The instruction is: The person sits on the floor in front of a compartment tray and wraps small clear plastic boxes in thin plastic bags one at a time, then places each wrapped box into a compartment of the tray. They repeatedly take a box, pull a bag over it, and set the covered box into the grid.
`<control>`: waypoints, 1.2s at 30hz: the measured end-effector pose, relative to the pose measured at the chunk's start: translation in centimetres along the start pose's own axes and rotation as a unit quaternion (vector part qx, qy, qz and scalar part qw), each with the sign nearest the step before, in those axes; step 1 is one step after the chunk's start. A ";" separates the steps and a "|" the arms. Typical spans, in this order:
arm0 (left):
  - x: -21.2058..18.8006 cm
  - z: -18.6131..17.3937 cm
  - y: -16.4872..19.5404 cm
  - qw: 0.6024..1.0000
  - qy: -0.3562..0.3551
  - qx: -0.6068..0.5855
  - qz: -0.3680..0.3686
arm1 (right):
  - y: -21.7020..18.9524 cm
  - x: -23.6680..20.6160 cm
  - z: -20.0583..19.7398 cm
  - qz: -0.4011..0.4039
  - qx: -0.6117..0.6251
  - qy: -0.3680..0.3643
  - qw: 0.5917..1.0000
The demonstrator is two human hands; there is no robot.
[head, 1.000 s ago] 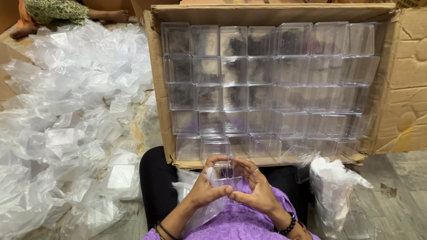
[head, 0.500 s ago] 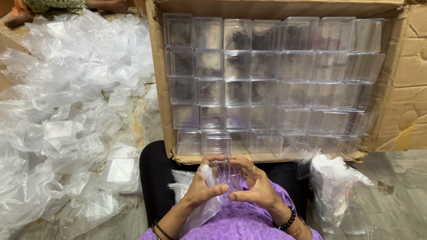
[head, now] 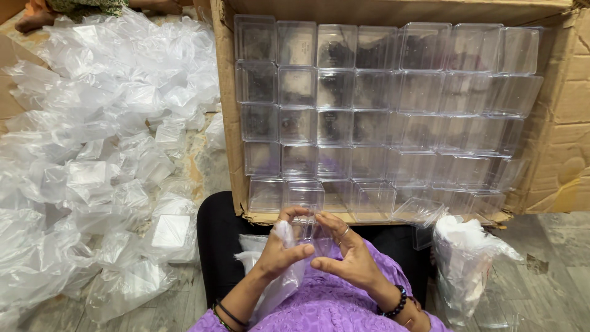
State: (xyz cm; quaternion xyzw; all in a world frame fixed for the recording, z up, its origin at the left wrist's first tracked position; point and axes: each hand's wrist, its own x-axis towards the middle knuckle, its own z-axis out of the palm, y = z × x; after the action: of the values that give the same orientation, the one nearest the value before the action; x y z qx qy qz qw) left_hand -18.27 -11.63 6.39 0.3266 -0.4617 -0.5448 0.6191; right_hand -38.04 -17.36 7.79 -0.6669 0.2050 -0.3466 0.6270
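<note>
My left hand [head: 281,249] and my right hand [head: 346,252] hold a small clear plastic box [head: 309,229] between them, just above my lap. A thin clear plastic bag [head: 278,288] hangs from my left hand under the box. Right in front of my hands stands a big cardboard carton [head: 228,117] filled with rows of the same clear boxes [head: 369,110]. My hands are at its near edge.
A large heap of empty clear plastic bags [head: 98,154] covers the floor on the left. At my right knee lies a bundle of white plastic [head: 467,252]. Another person's foot and clothing [head: 74,9] show at the top left.
My hands have drawn the clear box slightly back from the carton's edge and turned it between the fingers. The view has shifted a little upward.
</note>
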 end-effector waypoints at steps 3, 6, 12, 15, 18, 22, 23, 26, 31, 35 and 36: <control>-0.1 0.0 0.1 1.000 0.004 -0.007 0.020 | -0.6 0.1 0.8 -0.031 -0.031 0.004 0.999; -0.3 -0.1 0.0 1.000 0.010 -0.011 0.027 | -0.7 0.3 0.9 -0.037 -0.112 0.002 0.993; -0.3 -1.6 -0.2 0.996 -0.010 -0.072 0.043 | 1.5 0.5 -0.9 0.238 0.314 -0.028 0.919; 0.5 -3.1 -0.5 0.999 -0.010 0.014 0.041 | 2.3 1.1 -2.0 0.233 0.301 0.032 0.924; 1.5 -4.9 -0.9 0.988 0.123 0.093 -0.017 | 1.7 5.7 -5.9 0.002 0.105 0.080 0.991; 3.7 -6.0 -1.1 0.969 0.236 -0.008 -0.068 | 0.5 13.8 -9.2 -0.016 -0.143 0.080 0.986; 4.3 -6.0 -1.0 0.968 0.238 -0.006 -0.073 | 0.5 15.6 -9.2 0.004 -0.196 0.072 0.978; 5.8 -5.3 -0.2 0.964 0.240 0.109 -0.013 | 0.5 18.2 -8.6 0.028 -0.316 0.048 0.947; 6.6 -3.4 1.8 0.944 0.222 0.233 0.077 | 0.3 14.8 -6.2 -0.117 -0.377 0.135 0.909; 6.5 -1.7 2.4 0.891 0.218 0.368 0.152 | -0.6 8.7 -2.1 -0.032 0.034 0.072 0.996; 6.5 -1.2 2.3 0.876 0.223 0.397 0.160 | -0.9 8.1 -1.2 -0.049 -0.031 0.067 0.996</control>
State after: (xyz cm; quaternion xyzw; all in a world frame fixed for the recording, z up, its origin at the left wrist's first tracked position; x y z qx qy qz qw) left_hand -16.43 -17.69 9.51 0.5794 -0.5347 -0.1225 0.6028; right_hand -33.57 -23.85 10.26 -0.6702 0.2241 -0.4148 0.5732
